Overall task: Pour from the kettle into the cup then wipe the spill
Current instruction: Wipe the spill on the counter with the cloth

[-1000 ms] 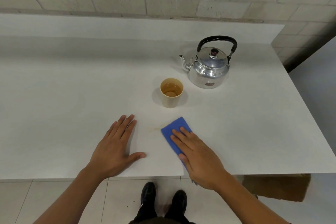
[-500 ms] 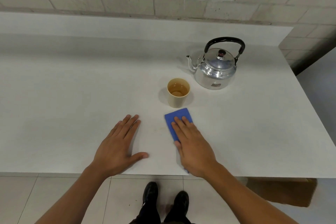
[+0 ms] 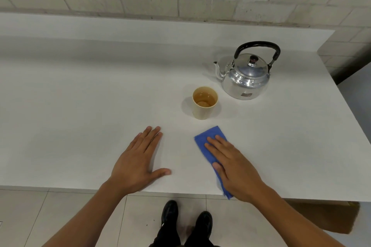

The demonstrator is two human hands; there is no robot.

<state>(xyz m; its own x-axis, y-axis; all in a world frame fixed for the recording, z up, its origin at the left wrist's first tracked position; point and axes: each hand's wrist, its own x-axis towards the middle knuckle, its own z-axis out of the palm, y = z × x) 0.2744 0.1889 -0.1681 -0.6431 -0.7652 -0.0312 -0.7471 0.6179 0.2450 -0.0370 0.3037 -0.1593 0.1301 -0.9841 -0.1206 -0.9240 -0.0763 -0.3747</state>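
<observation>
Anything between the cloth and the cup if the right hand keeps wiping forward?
Nothing visible. The right hand lies flat on the cloth, and only bare counter shows between the cloth's far edge and the cup. The kettle stands farther back, right of the cup.

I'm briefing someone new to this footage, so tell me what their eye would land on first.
The bright blue cloth stands out most, pressed flat on the white counter under the right hand near the front edge. Beyond it stands a shiny metal kettle with a black handle, at the back right, and a beige cup of brownish liquid just in front of it. The left hand lies flat and empty.
</observation>
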